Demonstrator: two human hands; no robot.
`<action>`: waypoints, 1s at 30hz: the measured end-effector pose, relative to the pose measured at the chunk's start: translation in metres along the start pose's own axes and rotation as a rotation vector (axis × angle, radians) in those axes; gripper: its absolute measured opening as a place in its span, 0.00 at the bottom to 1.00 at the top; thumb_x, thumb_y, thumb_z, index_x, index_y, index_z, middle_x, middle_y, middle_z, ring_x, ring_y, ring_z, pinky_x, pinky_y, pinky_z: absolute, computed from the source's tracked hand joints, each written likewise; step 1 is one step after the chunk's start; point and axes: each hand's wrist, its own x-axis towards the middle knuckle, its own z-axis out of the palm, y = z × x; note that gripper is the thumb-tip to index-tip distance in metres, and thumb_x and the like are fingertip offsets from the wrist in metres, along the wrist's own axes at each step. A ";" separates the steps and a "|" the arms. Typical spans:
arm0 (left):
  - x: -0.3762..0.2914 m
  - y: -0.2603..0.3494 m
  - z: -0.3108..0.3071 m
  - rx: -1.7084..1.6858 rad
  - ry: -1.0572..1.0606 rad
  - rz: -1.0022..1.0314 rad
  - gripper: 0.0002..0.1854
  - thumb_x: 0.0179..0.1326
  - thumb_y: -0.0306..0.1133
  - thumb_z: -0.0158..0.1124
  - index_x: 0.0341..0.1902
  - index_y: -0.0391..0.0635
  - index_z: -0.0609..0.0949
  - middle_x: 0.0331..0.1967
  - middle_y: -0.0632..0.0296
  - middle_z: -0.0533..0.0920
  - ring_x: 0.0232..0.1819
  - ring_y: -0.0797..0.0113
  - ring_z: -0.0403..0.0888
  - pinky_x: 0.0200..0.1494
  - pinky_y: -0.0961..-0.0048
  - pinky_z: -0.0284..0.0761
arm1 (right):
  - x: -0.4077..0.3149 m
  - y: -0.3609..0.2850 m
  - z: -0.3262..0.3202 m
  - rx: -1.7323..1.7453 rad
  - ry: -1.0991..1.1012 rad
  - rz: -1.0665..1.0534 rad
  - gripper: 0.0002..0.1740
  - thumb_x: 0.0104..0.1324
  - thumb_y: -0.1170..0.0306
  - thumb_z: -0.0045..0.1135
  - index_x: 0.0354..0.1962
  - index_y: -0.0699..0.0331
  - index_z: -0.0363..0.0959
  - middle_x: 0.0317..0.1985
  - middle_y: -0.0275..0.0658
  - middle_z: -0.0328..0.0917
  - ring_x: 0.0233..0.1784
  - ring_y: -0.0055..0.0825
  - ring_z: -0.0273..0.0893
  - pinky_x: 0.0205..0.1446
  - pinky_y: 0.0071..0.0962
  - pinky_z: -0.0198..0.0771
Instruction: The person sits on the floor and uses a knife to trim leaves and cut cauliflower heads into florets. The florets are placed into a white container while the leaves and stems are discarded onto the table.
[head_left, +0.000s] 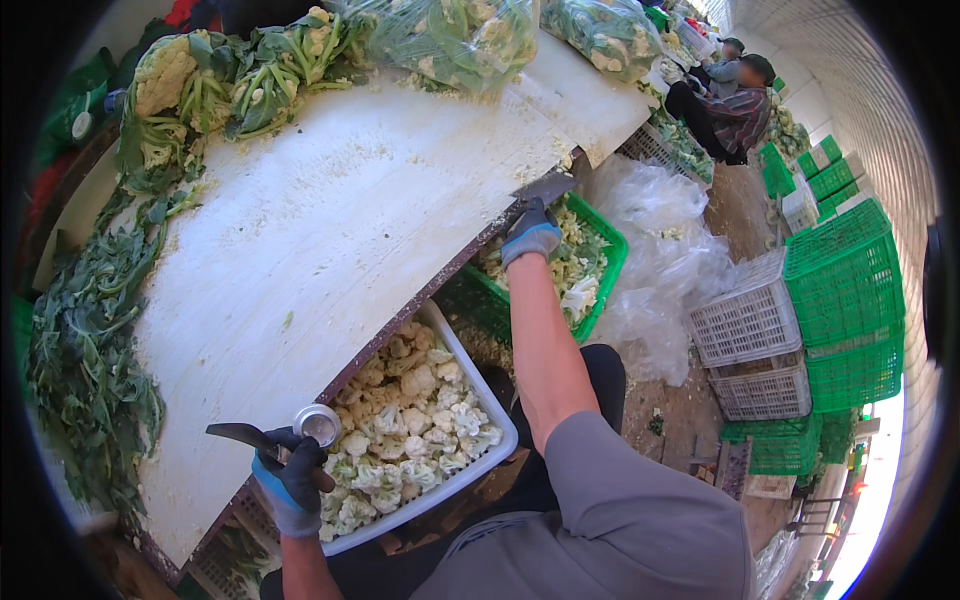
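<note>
My left hand (292, 476), in a black, blue and grey glove, grips a knife (244, 435) with a dark curved blade and also holds a round metal lid or cup (317, 426) at the near edge of the white tabletop (300, 247). Gloved the same way, my right hand (533, 231) holds a broad flat blade (546, 187), perhaps a scraper or cleaver, at the table's right edge; its handle is hidden. Cauliflower florets (412, 427) fill a white plastic crate (484, 397) below the table. Under my right forearm, a green crate (611, 277) holds cauliflower pieces and trimmings.
Cauliflower leaves (97, 337) lie along the table's left side, with whole heads (165, 71) and plastic bags of cauliflower (457, 37) at its far side. Plastic sheeting (652, 240) and stacked crates (847, 277) are on the right. Two people (739, 112) sit farther back.
</note>
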 end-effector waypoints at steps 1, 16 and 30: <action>-0.003 0.001 0.000 -0.012 -0.008 0.004 0.09 0.60 0.29 0.70 0.40 0.42 0.79 0.28 0.64 0.80 0.29 0.72 0.79 0.36 0.71 0.76 | -0.028 -0.005 0.000 0.054 0.042 -0.100 0.10 0.79 0.60 0.61 0.38 0.53 0.76 0.23 0.30 0.76 0.19 0.26 0.71 0.21 0.32 0.66; -0.014 -0.014 -0.004 0.038 -0.093 0.080 0.06 0.62 0.26 0.71 0.36 0.40 0.81 0.26 0.63 0.83 0.25 0.72 0.80 0.32 0.73 0.75 | -0.051 -0.120 -0.047 -0.697 -0.281 -0.028 0.06 0.76 0.65 0.62 0.43 0.57 0.81 0.22 0.31 0.76 0.22 0.23 0.71 0.22 0.33 0.60; 0.002 -0.030 0.007 0.063 -0.123 0.088 0.07 0.63 0.28 0.72 0.39 0.41 0.81 0.26 0.62 0.83 0.26 0.70 0.80 0.33 0.70 0.77 | -0.095 -0.133 -0.123 -0.697 -0.315 0.140 0.15 0.77 0.61 0.63 0.53 0.63 0.82 0.32 0.31 0.82 0.26 0.21 0.75 0.25 0.26 0.67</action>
